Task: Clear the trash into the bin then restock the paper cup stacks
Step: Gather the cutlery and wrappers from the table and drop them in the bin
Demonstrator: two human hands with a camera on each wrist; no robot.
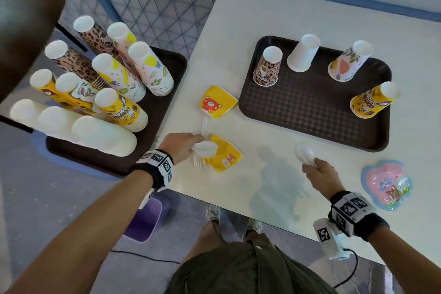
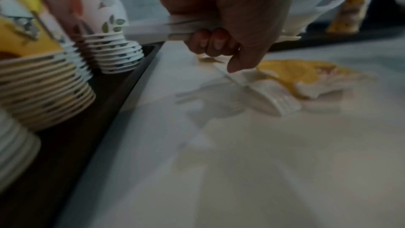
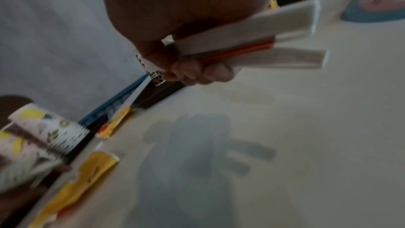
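My left hand (image 1: 191, 145) grips a bundle of white plastic spoons (image 1: 205, 148) just above the table's left edge; its fingers (image 2: 213, 42) curl round the handles. Below it lie white forks (image 2: 274, 101) beside a flattened yellow paper cup (image 1: 225, 157). A second flattened yellow cup (image 1: 218, 101) with a red bear lies further back, a white utensil (image 1: 204, 124) between them. My right hand (image 1: 315, 170) holds more white spoons (image 1: 304, 153) over the table's front; its wrist view shows white handles (image 3: 252, 29) and a red strip in the grip. A purple bin (image 1: 145, 219) stands on the floor under the left arm.
A dark tray (image 1: 310, 112) on the table carries short upturned cup stacks. A second tray (image 1: 164, 112) on a lower stand to the left is crowded with tall cup stacks (image 1: 112, 74). A pink snack wrapper (image 1: 386, 184) lies at the front right.
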